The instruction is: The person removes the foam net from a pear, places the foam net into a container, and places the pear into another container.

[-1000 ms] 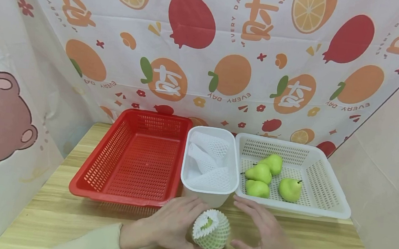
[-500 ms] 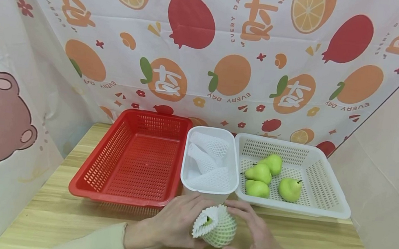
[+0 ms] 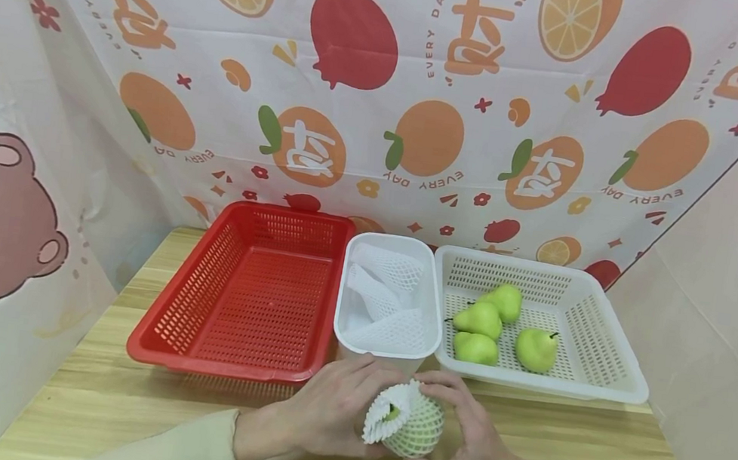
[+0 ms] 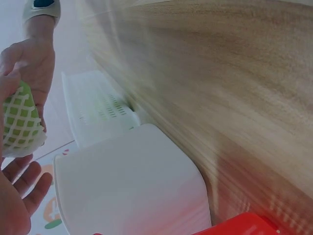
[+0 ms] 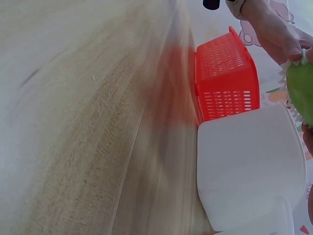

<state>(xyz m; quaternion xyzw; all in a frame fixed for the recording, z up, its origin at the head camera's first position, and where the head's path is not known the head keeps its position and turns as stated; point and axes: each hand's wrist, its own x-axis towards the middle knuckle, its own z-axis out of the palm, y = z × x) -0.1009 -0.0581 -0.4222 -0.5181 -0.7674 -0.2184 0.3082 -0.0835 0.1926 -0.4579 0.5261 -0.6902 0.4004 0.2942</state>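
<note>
A green pear (image 3: 423, 427) wrapped in a white foam fruit net (image 3: 385, 414) is held between both hands at the front of the table. The net's frilled opening tilts to the left, with a bit of green showing inside it. My left hand (image 3: 330, 408) grips the net's left side, its thumb partly hidden behind the fruit. From the right, my right hand (image 3: 470, 445) holds the pear with curled fingers and thumb. In the left wrist view the netted pear (image 4: 22, 120) sits between the two hands. Bare green skin of the pear (image 5: 301, 90) shows in the right wrist view.
A red plastic basket (image 3: 144, 341) stands left, with nothing in it. Beside it, a white bin (image 3: 436, 298) contains several foam nets (image 3: 392, 327). The white basket (image 3: 611, 326) at right carries several green pears (image 3: 536, 350). A printed cloth (image 3: 366, 131) hangs behind.
My right hand has moved left from beside the netted pear and now grips it. The pear has shifted slightly right and its opening has tilted further left. Baskets and bin are unchanged.
</note>
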